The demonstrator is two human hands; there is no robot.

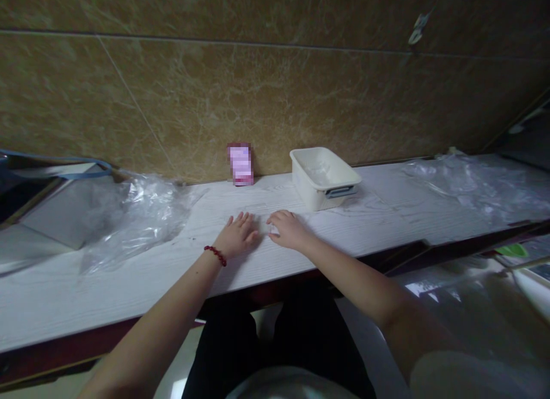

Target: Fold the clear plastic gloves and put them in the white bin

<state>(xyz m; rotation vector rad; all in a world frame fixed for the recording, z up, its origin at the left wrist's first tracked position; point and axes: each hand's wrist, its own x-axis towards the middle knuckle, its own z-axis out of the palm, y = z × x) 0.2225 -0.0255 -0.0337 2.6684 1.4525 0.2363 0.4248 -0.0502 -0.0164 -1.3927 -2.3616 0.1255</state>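
My left hand (237,236) lies flat on the white wood-grain tabletop (141,284), fingers spread, a red bead bracelet (215,255) on the wrist. My right hand (287,228) rests beside it, fingers curled over a small white thing (274,230) that is mostly hidden; I cannot tell what it is. A white plastic bin (324,176) with a grey handle stands just beyond and right of my right hand.
A small pink blurred card (240,164) leans against the brown tiled wall. Crumpled clear plastic (129,221) lies at the left, more clear plastic sheeting (468,181) at the right. The table's front edge runs just above my lap.
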